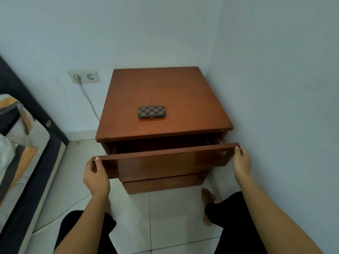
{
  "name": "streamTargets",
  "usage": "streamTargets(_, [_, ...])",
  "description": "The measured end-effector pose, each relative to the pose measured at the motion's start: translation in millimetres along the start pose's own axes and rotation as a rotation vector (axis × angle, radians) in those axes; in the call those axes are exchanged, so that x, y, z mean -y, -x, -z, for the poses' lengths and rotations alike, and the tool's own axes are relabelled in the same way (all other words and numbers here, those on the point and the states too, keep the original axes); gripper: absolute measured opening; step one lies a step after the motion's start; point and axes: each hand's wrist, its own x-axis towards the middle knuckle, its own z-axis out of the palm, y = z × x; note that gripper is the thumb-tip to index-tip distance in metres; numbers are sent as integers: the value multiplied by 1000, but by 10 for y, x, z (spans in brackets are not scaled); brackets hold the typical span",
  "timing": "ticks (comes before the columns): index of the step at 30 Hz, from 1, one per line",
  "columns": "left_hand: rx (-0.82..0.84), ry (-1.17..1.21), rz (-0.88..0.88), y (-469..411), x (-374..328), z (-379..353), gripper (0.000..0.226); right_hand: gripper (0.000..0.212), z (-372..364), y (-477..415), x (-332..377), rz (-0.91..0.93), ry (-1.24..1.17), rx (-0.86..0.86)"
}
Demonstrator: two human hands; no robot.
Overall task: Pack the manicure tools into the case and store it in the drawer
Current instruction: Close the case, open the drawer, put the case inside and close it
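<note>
A small brown checkered manicure case point(151, 111) lies closed on top of a reddish-brown wooden nightstand point(183, 88), near the middle front. The top drawer point(165, 163) stands partly pulled out, and its inside is dark. My left hand point(95, 176) grips the left end of the drawer front. My right hand point(241, 161) grips the right end, beside a small round lock. No loose tools are in view.
A lower drawer point(165, 184) is closed beneath. The nightstand fits into a corner, with a wall close on its right. A double socket point(84, 76) with a plugged cable is on the back wall. A bed point(22, 143) runs along the left. My bare feet rest on white floor tiles.
</note>
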Motion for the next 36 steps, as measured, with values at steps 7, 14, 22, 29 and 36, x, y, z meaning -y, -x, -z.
streamTargets(7, [1, 17, 2, 608, 186, 524, 44, 36, 488, 607, -335, 16, -19, -40])
streamTargets(14, [-26, -21, -35, 928, 390, 812, 40, 36, 821, 993, -544, 37, -78, -72])
streamTargets(22, [35, -386, -349, 358, -164, 713, 37, 39, 800, 563, -22, 242, 294, 112])
streamTargets(29, [342, -733, -638, -312, -590, -63, 59, 45, -101, 328, 871, 628, 524, 386])
streamTargets(36, [502, -934, -665, -866, -723, -715, 72, 59, -1332, 249, 1466, 901, 723, 703])
